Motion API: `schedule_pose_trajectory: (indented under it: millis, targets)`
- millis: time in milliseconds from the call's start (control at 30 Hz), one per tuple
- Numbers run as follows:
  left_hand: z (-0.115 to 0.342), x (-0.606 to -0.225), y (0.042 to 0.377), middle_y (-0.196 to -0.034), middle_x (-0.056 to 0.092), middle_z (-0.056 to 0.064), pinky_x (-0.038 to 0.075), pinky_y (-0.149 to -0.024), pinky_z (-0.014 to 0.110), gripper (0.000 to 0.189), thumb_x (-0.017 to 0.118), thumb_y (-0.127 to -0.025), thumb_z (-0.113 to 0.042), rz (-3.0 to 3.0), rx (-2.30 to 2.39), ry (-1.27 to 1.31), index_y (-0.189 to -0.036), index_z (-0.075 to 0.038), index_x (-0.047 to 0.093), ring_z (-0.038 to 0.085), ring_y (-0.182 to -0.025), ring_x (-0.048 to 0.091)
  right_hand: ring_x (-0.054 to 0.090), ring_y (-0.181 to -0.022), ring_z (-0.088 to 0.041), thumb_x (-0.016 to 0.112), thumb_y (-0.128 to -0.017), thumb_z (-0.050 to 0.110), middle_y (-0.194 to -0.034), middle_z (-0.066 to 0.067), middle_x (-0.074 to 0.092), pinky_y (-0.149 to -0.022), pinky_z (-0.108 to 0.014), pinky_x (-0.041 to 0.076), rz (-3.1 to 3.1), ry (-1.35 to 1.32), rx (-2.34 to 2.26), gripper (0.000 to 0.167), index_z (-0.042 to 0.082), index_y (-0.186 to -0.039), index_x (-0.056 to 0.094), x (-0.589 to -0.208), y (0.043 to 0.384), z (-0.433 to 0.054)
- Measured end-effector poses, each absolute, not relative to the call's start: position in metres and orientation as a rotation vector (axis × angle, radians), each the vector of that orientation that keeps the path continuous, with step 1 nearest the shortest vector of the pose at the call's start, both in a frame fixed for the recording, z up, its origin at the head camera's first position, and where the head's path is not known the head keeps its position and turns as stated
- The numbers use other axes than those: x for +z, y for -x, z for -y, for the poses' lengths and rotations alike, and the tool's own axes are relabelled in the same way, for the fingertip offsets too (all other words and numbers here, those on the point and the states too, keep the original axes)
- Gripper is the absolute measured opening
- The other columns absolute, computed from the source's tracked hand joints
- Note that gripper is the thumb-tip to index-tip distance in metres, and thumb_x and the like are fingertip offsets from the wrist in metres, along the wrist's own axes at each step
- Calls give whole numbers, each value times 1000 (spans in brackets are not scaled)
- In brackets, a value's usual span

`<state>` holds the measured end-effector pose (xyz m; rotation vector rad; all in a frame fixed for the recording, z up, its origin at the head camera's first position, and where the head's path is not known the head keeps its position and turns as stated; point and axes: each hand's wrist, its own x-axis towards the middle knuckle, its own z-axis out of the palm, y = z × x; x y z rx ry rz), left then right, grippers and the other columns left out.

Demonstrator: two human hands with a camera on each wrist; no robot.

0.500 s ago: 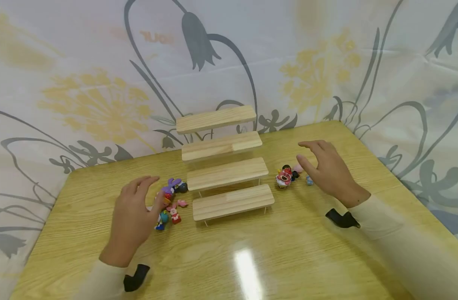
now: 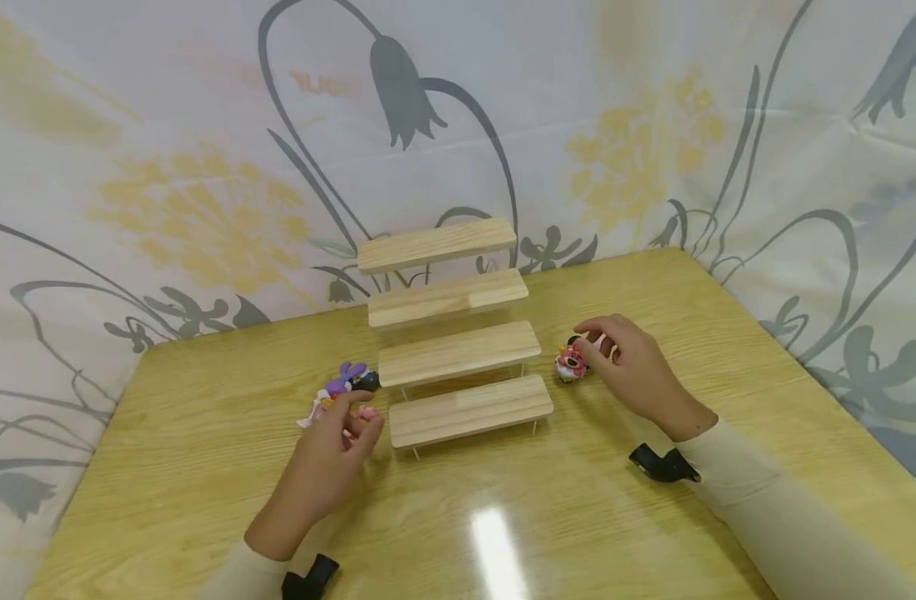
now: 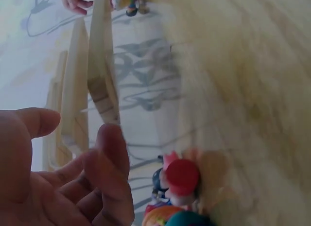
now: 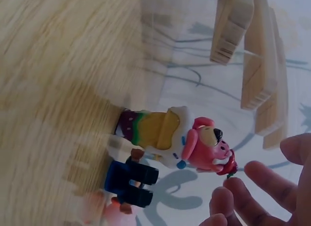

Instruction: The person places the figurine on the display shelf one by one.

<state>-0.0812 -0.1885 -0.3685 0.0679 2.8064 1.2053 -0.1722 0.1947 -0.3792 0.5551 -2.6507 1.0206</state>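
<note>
A stepped wooden display stand rises in the middle of the table. My left hand is above the small toy figures at its left, partly covering them; a purple figure shows beyond the fingers. In the left wrist view the loosely bent fingers hold nothing, and a pink figure with a round red base stands below them. My right hand hovers at the right-hand figures, its fingers spread around no toy. Closest to its fingertips is a pink bear figure with a strawberry-like top.
Beside the bear lies a dark blue figure, with a blurred pink one near it. The wood-grain table meets a flower-printed cloth behind. A black band piece hangs under the right sleeve.
My left hand has moved right and down over the left figures, its fingers more bent. The right hand has come left and lower, close to the bear figure.
</note>
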Motion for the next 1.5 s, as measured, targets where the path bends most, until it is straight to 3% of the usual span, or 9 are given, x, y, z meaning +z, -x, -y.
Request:
schedule_pose_trajectory:
  millis: [267, 633, 967, 1500]
  targets:
    - [180, -387, 83, -96, 65, 11, 54, -52, 29, 56, 60, -101, -32, -2562, 1454, -82, -150, -18, 37, 19, -62, 63, 53, -73, -13, 63, -100, 25, -108, -5, 64, -58, -25, 45, 2746, -619, 1012, 35, 6, -129, 64, -386, 171, -195]
    - [178, -402, 87, -97, 62, 26, 60, -59, 37, 59, 54, -105, -20, -2144, 1783, -251, -154, -8, 23, 22, -71, 70, 56, -71, -7, 74, -92, 14, -98, -4, 68, -59, -22, 50, 2718, -718, 928, 33, 2, -121, 69, -395, 177, -192]
    - [191, -415, 90, -90, 61, 9, 56, -64, 24, 61, 53, -105, -18, -2004, 1868, -326, -154, -5, 19, 10, -69, 64, 58, -74, -6, 77, -88, 9, -99, -6, 66, -61, -20, 51, 2713, -745, 964, 44, 2, -129, 63, -398, 175, -189]
    - [199, -425, 91, -96, 67, 6, 58, -70, 25, 59, 51, -106, -19, -1904, 1896, -331, -154, -11, 16, 11, -76, 66, 58, -76, -9, 76, -89, 12, -94, -3, 65, -63, -22, 52, 2777, -737, 916, 53, -1, -136, 56, -399, 175, -186]
